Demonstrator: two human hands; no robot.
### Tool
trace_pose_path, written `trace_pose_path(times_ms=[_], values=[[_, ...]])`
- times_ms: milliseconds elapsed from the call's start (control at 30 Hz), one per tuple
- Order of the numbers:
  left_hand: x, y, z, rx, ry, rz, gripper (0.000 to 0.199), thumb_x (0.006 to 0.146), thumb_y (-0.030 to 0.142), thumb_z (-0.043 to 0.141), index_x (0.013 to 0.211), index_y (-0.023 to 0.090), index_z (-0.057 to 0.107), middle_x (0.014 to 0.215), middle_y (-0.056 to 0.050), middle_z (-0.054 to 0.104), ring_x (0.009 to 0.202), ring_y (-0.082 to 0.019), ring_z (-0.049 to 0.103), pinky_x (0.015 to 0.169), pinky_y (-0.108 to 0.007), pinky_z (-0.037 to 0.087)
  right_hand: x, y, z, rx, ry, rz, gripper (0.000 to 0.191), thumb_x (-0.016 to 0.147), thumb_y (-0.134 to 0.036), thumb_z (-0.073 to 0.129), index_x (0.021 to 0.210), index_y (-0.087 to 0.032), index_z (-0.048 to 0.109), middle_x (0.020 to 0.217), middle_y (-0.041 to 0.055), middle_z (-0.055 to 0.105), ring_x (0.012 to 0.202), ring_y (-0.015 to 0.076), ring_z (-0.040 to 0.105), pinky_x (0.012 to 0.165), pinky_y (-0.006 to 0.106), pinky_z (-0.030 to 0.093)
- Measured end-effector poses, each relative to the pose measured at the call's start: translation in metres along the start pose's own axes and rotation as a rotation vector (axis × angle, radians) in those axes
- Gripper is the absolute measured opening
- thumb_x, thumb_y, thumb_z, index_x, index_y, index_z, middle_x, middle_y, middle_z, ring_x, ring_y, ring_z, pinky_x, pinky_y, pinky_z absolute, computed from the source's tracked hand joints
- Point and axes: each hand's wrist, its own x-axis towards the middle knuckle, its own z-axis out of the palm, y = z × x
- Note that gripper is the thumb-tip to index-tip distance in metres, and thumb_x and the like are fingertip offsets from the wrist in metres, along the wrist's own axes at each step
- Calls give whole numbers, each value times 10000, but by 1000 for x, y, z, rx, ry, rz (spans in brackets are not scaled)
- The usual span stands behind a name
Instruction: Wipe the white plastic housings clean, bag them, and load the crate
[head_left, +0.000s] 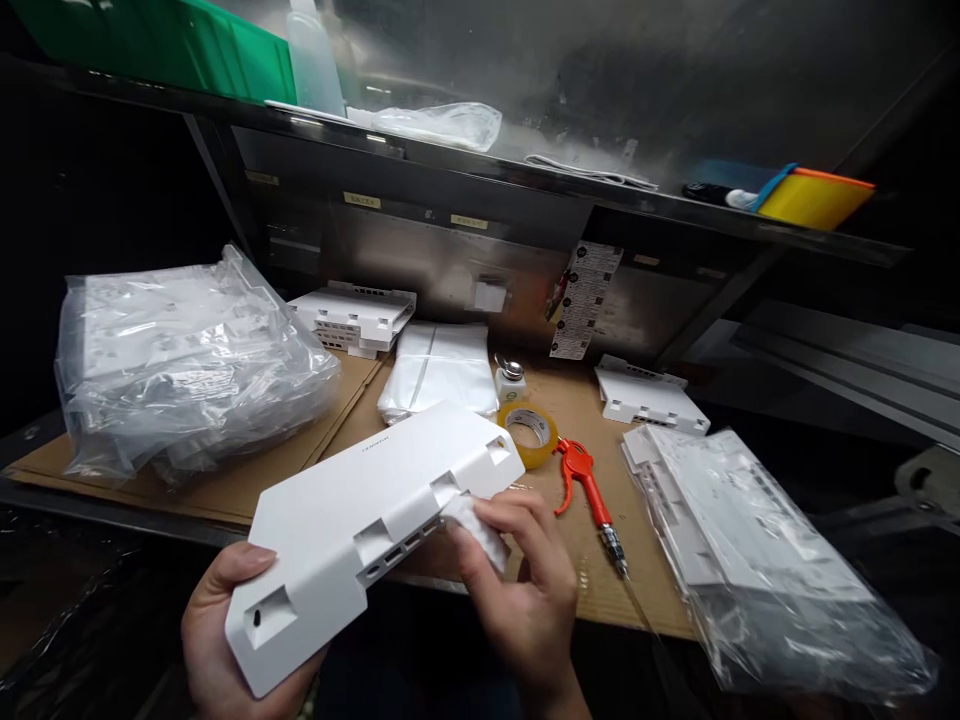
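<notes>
The left hand [217,625] holds a white casing [360,510] by one end, with its thumb laid near the edge of the flat top. The right hand [529,590] pinches a small white wad [480,535] (cloth or paper, I cannot tell which), and this wad is at the casing's slotted side. The casing is tilted, between both hands. Beyond the right hand, a yellow tape roll [545,455] and a red air gun [592,490] lie on the tabletop [652,590]. Farther beyond the left hand rests a bulky clear bag [195,370].
</notes>
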Motion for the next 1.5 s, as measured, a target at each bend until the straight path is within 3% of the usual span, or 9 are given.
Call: trace_pose_path(times_ms=[133,367,467,600,700,800,1033,1200,1500], values=[[-4,-6,14,174,-2,62,595,668,89,546,1216,218,738,797,-102,804,617,-327,764,589,-406,638,-1,-2,10,-51,-4,-29,208,870,-134,723,1057,-225,716,932,35,633,847,158,639,708,276,545],[-5,-12,29,124,115,138,777,630,62,486,1380,218,613,852,-36,817,656,-306,771,859,-495,621,-13,-12,24,-67,-64,-168,272,838,-86,729,1079,-203,678,890,45,661,782,177,619,694,335,534],[-6,-12,27,90,169,150,809,613,58,503,1400,222,592,840,-34,818,637,-308,769,869,-507,619,-14,-11,25,-56,-74,-175,276,838,-87,727,1081,-208,677,889,43,665,782,179,625,692,333,532],[-6,-15,28,91,241,158,824,596,50,538,1394,245,594,784,-32,812,598,-303,763,832,-506,635,-9,-4,20,-97,-1,-73,221,860,-103,722,1048,-213,693,942,53,642,874,183,642,753,317,546],[-4,-17,36,102,366,154,834,562,63,539,1377,229,600,745,-31,803,596,-299,762,814,-485,642,-11,-8,20,-51,-66,-50,206,861,-115,724,1040,-214,697,926,45,637,852,172,642,737,302,548],[-2,-21,46,60,481,171,819,533,83,528,1336,214,624,691,-15,786,606,-289,762,820,-454,643,-19,-18,26,45,-119,-76,214,854,-113,712,1045,-204,683,892,39,641,791,162,631,697,305,548],[-8,-27,60,100,587,269,768,566,76,539,1310,239,636,747,5,790,718,-288,774,839,-427,646,-29,-22,43,-25,-6,-193,235,816,-57,726,1030,-146,685,852,60,654,737,169,612,645,332,536],[-9,-29,59,105,568,266,733,616,75,549,1320,263,631,889,-2,806,820,-299,775,875,-452,642,-32,-22,47,-8,52,-236,214,815,-57,717,1013,-138,711,805,47,637,681,154,582,597,322,515],[-11,-31,60,134,559,278,691,638,58,519,1288,244,661,942,-17,803,911,-309,765,884,-460,642,-29,-26,46,-27,40,-250,244,798,-3,717,1006,-131,720,788,50,644,678,152,567,574,310,508]])
